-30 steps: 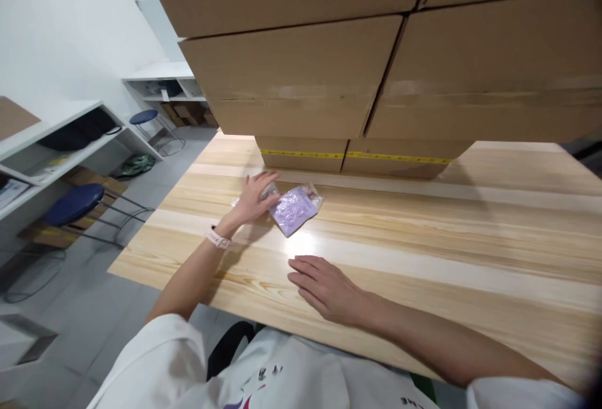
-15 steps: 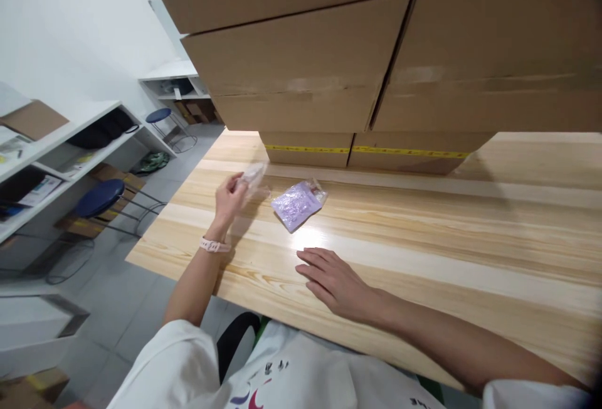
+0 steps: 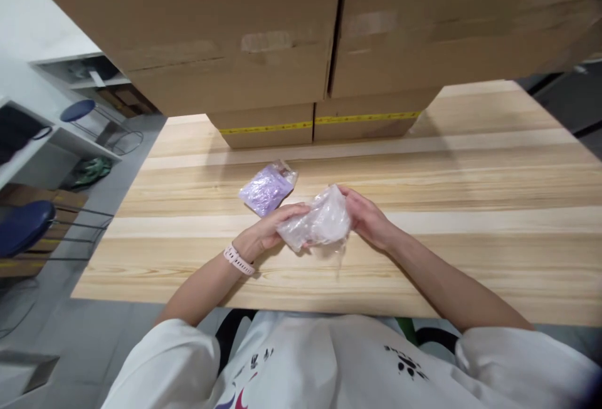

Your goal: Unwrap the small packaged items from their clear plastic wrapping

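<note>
Between my two hands is a crinkled clear plastic bag (image 3: pixel 324 217) with something whitish inside that I cannot make out. My left hand (image 3: pixel 273 227) grips its left end, thumb on top and the other fingers mostly hidden beneath. At its right end my right hand (image 3: pixel 367 214) is closed on the edge, with its fingertips partly behind the plastic. Just beyond my left hand, a purple packet (image 3: pixel 266 189) in shiny clear wrap lies flat on the wooden table (image 3: pixel 470 221).
Large cardboard boxes (image 3: pixel 211 39) are stacked at the table's back and overhang it. Smaller boxes with yellow tape (image 3: pixel 268 133) stand beneath them. On the left are a blue stool (image 3: pixel 28 227) and white shelving (image 3: pixel 70 136).
My left hand has brought the plastic bag in from the left to the middle. My right hand has gone from resting on the table to holding the bag. The view has turned right.
</note>
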`<state>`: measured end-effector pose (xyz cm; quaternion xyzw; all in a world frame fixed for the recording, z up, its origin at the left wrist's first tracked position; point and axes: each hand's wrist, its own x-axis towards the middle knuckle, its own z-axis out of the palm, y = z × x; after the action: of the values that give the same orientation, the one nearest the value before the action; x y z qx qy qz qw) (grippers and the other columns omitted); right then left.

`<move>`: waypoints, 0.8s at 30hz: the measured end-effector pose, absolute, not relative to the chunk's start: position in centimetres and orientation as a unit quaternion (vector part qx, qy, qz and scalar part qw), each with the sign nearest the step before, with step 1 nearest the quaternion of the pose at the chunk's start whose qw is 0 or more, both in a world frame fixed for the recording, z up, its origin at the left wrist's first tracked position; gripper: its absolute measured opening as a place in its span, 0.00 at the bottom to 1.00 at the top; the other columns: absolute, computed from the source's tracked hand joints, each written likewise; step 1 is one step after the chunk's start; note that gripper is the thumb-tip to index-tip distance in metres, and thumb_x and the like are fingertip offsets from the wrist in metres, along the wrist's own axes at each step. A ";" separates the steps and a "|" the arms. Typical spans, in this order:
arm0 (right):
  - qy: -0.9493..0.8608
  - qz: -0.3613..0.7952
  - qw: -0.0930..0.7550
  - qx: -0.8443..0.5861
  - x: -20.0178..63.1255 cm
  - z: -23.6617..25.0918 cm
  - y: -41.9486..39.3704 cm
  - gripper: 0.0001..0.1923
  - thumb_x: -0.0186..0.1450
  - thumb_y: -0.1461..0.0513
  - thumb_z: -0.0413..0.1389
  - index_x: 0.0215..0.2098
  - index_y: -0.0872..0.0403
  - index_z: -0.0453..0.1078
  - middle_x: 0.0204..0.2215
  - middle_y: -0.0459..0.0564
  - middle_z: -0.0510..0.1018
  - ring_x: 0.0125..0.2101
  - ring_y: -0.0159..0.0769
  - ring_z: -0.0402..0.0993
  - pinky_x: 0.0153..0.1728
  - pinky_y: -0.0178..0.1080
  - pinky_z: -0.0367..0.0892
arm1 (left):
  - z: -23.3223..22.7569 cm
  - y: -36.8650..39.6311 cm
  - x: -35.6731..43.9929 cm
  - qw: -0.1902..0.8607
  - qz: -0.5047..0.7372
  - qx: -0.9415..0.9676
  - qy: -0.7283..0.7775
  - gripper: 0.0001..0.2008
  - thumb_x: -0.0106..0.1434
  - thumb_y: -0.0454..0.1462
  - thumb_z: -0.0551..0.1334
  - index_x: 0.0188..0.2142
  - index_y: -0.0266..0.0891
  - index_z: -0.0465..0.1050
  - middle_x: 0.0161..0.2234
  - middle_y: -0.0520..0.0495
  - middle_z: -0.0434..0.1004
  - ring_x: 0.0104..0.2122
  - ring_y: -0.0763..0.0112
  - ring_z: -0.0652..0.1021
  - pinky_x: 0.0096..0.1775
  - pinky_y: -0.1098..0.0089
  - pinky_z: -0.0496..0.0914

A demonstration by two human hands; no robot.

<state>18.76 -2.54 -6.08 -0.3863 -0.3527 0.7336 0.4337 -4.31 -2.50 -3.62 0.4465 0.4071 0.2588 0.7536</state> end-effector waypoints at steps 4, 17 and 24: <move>-0.367 0.661 0.476 -0.450 20.2 -6.9 -3.2 0.26 0.53 0.52 0.73 0.47 0.52 0.77 0.40 0.48 0.85 0.38 0.34 0.80 0.42 0.36 0.75 | -3.2 -1.9 -5.2 0.811 0.252 0.356 0.389 0.29 0.65 0.57 0.61 0.55 0.39 0.72 0.51 0.34 0.79 0.40 0.53 0.83 0.34 0.55 0.82; -0.667 0.516 0.306 -0.441 22.7 -5.1 -3.4 0.34 0.63 0.64 0.55 0.67 0.39 0.68 0.70 0.47 0.64 0.72 0.49 0.55 0.71 0.61 0.50 | -4.7 -4.0 -5.1 0.236 0.258 0.831 0.433 0.40 0.64 0.39 0.68 0.71 0.45 0.54 0.66 0.38 0.66 0.64 0.47 0.66 0.64 0.46 0.61; -0.700 0.443 0.351 -0.435 21.7 -5.4 -4.2 0.23 0.58 0.62 0.68 0.52 0.45 0.78 0.71 0.51 0.63 0.70 0.53 0.58 0.68 0.62 0.57 | -5.7 -3.8 -5.0 0.226 0.295 0.809 0.455 0.15 0.67 0.42 0.67 0.52 0.44 0.75 0.44 0.43 0.79 0.47 0.55 0.74 0.50 0.54 0.67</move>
<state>21.73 -4.15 -5.42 -0.4352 -0.7005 0.4434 0.3511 -4.95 -3.84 -5.73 0.8092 0.4549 0.2952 0.2261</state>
